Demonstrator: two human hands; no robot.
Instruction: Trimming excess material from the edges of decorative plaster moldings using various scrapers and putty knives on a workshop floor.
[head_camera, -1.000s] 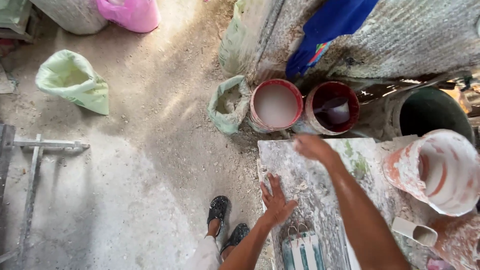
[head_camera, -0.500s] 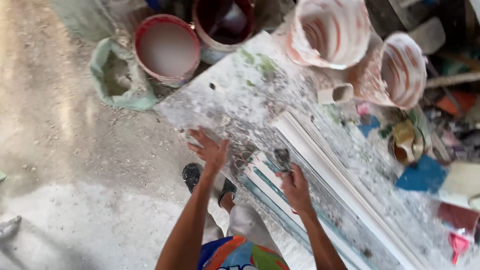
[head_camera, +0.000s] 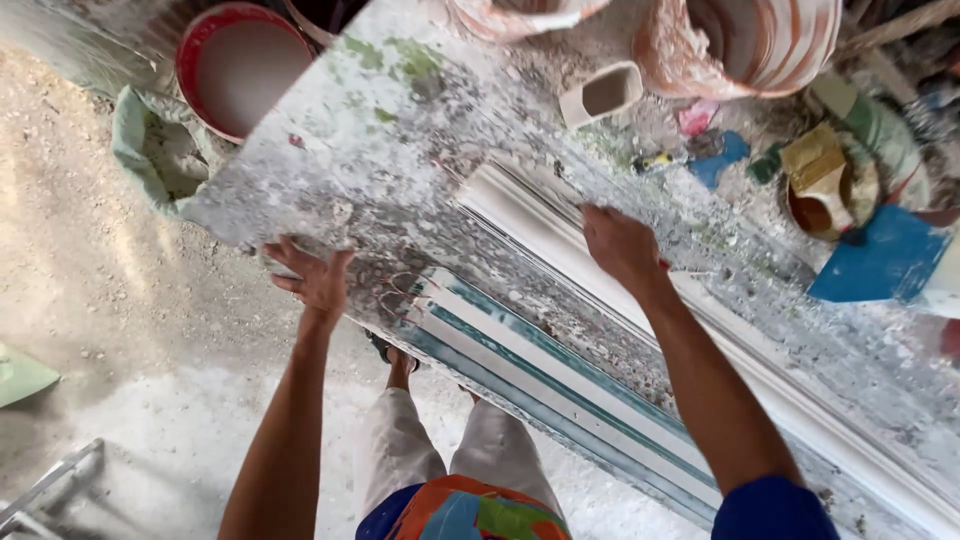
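Observation:
My left hand (head_camera: 315, 277) rests with spread fingers on the near edge of a plaster-spattered worktable (head_camera: 380, 150). Fingers curled, my right hand (head_camera: 620, 243) lies on top of a long white moulded plaster strip (head_camera: 520, 205) that runs diagonally across the table. Beside the strip, nearer to me, sits a long mould with white and teal ribs (head_camera: 560, 385). Whether the right hand grips the strip or only presses on it is unclear.
Two plaster-smeared buckets (head_camera: 745, 40) and a small rectangular cup (head_camera: 600, 95) stand at the table's far side. A red-rimmed bucket of white liquid (head_camera: 240, 70) and a green sack (head_camera: 160, 150) sit on the dusty floor. Blue scraps and a yellowish container (head_camera: 820, 180) lie at right.
My view has swung down and closer over the table. My right hand has moved from the mould's near end up onto the white strip; the left hand stays at the table edge.

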